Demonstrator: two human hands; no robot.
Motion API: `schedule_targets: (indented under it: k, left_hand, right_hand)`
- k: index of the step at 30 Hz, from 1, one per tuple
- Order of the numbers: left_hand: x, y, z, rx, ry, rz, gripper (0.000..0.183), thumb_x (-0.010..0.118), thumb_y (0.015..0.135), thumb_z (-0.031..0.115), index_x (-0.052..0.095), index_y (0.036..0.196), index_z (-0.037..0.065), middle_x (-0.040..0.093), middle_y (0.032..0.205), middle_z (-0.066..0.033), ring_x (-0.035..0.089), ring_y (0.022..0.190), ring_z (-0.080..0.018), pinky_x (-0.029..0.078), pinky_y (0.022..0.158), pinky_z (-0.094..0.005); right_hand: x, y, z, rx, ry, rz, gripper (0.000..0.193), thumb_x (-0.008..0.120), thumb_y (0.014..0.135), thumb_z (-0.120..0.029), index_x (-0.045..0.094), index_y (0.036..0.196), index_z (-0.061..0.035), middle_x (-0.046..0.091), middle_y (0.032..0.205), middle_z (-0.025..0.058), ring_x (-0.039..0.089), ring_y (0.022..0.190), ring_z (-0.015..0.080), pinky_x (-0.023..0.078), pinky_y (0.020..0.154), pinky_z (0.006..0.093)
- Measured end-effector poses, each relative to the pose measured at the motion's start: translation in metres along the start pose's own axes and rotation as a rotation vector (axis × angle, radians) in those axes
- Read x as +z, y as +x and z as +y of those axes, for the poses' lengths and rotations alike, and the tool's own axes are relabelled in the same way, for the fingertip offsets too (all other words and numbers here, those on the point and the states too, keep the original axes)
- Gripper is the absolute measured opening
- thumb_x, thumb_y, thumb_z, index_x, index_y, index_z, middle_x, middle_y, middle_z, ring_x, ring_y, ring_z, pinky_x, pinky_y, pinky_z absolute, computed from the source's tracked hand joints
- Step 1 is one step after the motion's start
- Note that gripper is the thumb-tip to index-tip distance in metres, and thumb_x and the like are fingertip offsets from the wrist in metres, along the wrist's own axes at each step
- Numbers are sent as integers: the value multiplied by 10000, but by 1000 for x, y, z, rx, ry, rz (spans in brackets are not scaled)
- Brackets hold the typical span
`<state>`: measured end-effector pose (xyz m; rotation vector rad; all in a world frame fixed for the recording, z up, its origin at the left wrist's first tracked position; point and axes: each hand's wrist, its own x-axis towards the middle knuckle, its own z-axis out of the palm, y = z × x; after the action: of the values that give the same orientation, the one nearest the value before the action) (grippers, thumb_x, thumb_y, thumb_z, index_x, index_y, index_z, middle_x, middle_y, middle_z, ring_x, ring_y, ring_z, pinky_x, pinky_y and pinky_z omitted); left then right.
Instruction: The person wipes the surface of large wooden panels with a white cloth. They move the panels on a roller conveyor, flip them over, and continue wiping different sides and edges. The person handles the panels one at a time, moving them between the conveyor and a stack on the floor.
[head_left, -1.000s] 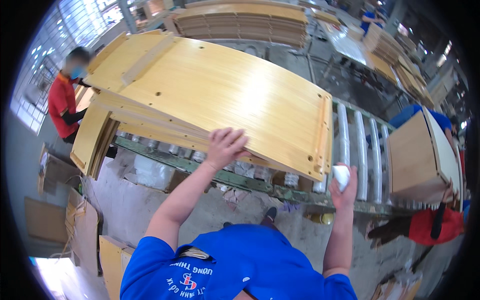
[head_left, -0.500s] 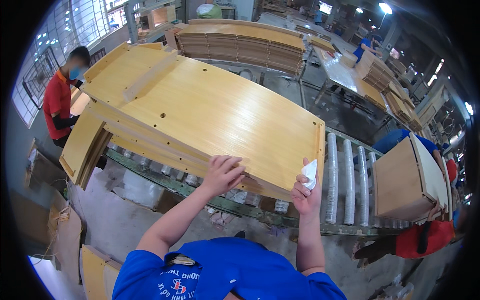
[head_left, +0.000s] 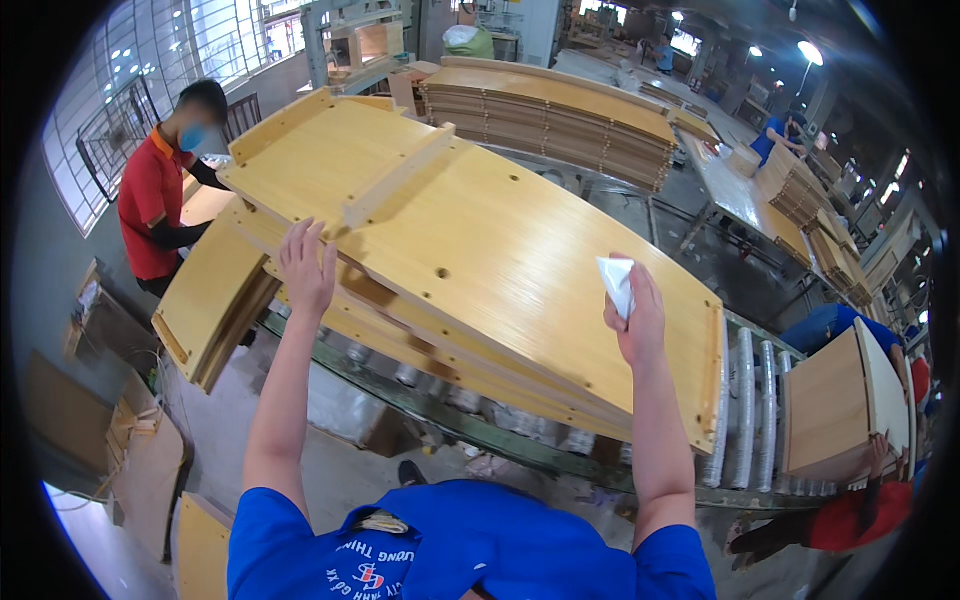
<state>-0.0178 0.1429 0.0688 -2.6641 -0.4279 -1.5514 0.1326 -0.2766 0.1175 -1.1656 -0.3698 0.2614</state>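
Right hand (head_left: 643, 316) outstretched — clasping wad (head_left: 617, 283).

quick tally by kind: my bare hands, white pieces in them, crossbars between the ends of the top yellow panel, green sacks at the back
Left hand and right hand: 2
White piece: 1
Crossbar: 1
Green sack: 1
Total: 5

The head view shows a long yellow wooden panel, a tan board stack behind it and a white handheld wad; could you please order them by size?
1. Long yellow wooden panel
2. Tan board stack
3. White handheld wad
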Motion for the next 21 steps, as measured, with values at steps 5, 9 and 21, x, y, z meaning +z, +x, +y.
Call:
schedule_targets:
  k: [5,9,21]
  left_hand:
    - [31,34,-57,224,31,-74,286,503,887,273,582,1101,99,518,1224,-73,399,1227,-269,259,1032,-410]
    - [50,42,-77,258,-169,-47,208,500,849,230,629,964,115,599,1076,-27,499,1077,-231,299,953,-391]
    - [72,32,-82,236,-372,131,167,531,753,215,659,834,144,638,913,28,533,883,-178,320,838,-348]
  right_hand:
    - [109,78,33,-81,-164,9,294,441,968,-296,577,1110,-78,500,725,-22,392,531,28,259,408,193]
    - [183,156,80,-281,-390,53,311,488,944,-338,576,1093,-80,595,803,33,534,665,104,410,539,252]
    - [245,288,118,-231,-1240,374,410,422,920,-444,530,1055,-72,661,919,206,636,883,368,484,759,466]
